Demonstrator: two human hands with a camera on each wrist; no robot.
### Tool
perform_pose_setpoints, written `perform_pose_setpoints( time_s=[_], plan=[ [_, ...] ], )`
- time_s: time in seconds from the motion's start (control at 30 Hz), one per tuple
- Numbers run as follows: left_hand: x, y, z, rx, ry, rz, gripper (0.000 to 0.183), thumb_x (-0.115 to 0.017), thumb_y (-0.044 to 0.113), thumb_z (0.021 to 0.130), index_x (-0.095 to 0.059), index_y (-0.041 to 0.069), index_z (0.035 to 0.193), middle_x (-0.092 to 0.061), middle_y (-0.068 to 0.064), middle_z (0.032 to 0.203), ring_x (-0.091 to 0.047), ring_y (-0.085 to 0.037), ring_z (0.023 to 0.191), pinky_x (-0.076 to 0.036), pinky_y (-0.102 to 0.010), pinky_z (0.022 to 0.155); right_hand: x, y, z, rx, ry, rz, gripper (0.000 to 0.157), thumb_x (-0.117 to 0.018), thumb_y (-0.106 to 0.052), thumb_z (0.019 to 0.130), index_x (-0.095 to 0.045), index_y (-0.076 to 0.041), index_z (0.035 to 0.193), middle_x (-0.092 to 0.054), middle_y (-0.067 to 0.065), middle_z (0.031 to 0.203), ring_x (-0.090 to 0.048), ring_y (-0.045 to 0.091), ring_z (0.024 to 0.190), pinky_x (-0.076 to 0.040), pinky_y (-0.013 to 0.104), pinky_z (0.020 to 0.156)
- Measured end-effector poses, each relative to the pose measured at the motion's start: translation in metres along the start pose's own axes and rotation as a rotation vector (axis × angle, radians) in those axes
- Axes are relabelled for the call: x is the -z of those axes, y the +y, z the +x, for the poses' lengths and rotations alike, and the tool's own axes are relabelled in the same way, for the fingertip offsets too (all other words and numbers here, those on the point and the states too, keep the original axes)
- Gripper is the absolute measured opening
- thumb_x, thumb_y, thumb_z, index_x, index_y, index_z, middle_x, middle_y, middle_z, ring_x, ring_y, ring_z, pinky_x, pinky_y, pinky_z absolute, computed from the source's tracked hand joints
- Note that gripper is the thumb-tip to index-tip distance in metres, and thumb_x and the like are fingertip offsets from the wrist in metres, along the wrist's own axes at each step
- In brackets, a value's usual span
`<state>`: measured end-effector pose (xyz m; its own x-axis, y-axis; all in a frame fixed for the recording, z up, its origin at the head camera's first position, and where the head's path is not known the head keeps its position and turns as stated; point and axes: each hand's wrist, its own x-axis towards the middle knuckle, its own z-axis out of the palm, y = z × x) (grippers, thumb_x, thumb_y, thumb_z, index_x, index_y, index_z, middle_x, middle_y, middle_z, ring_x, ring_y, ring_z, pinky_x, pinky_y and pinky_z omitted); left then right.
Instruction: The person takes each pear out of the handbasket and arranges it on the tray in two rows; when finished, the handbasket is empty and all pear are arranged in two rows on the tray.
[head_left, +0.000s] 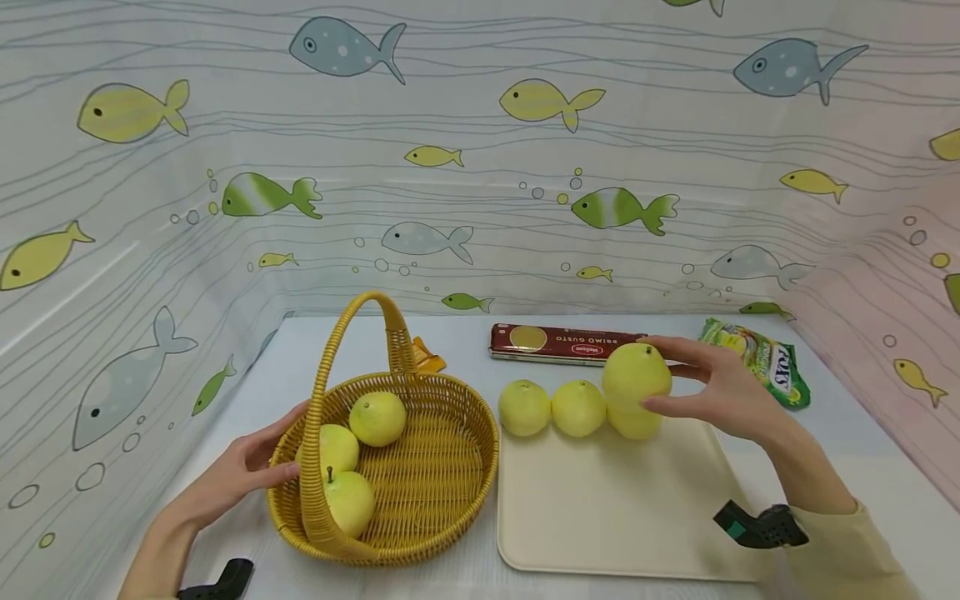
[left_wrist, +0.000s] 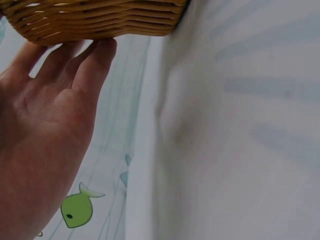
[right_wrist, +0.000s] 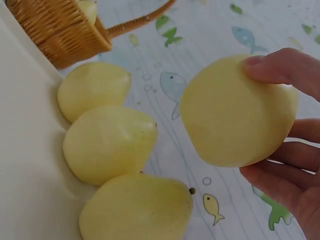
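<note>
My right hand [head_left: 712, 387] grips a pale yellow pear [head_left: 636, 377], thumb on one side and fingers on the other, raised above the tray. Below and left of it, several more pears [head_left: 524, 408] sit in a row along the back edge of a cream tray [head_left: 607, 517]; the held one partly covers the rightmost in the head view. At the left, my left hand [head_left: 240, 467] holds the rim of a wicker basket [head_left: 427, 483] with a tall handle; some of its fingertips are hidden behind the basket. Three pears [head_left: 377, 419] lie in the basket's left half.
Behind the tray lies a dark red biscuit box [head_left: 555, 342]. A green snack bag [head_left: 772, 367] is at the back right, beyond my right hand. An orange item [head_left: 427, 357] shows partly behind the basket. Fish-patterned sheeting [head_left: 465, 200] walls the back and sides.
</note>
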<state>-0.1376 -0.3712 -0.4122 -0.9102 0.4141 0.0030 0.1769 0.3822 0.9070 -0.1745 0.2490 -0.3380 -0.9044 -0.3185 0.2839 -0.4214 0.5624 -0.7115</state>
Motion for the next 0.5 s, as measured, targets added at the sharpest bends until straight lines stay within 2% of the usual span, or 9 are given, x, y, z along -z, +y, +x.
perform_pose_setpoints(
  time_s=[0.17,0.3,0.5],
  plan=[
    [0.001,0.0,-0.002,0.011,0.001,0.003,0.072,-0.055,0.004,0.1,-0.02,0.018,0.161,-0.023,0.016,0.164,-0.029,0.019,0.135,-0.032,-0.007,0.103,0.009,0.011,-0.002,-0.032,0.007,-0.024,0.068,-0.086,-0.021,0.08,-0.058,-0.007,0.139,-0.062,0.013,0.134,-0.06,-0.002,0.106,-0.05,0.009,0.087],
    [0.0,0.0,-0.002,0.015,-0.011,-0.011,0.072,-0.055,0.004,0.1,-0.02,0.018,0.162,-0.022,0.017,0.164,-0.029,0.019,0.135,-0.032,-0.007,0.103,0.014,0.016,-0.002,-0.056,-0.006,-0.017,0.067,-0.085,-0.021,0.08,-0.057,-0.006,0.139,-0.061,0.011,0.134,-0.058,-0.006,0.106,-0.05,0.01,0.087],
    [0.0,0.001,0.001,0.004,-0.017,-0.012,0.072,-0.055,0.003,0.1,-0.021,0.021,0.161,-0.021,0.012,0.166,-0.027,0.018,0.137,-0.031,-0.006,0.104,0.02,0.025,-0.005,-0.046,-0.007,0.002,0.066,-0.086,-0.017,0.079,-0.059,-0.007,0.138,-0.061,-0.01,0.127,-0.061,-0.005,0.103,-0.051,0.01,0.086]
  ],
)
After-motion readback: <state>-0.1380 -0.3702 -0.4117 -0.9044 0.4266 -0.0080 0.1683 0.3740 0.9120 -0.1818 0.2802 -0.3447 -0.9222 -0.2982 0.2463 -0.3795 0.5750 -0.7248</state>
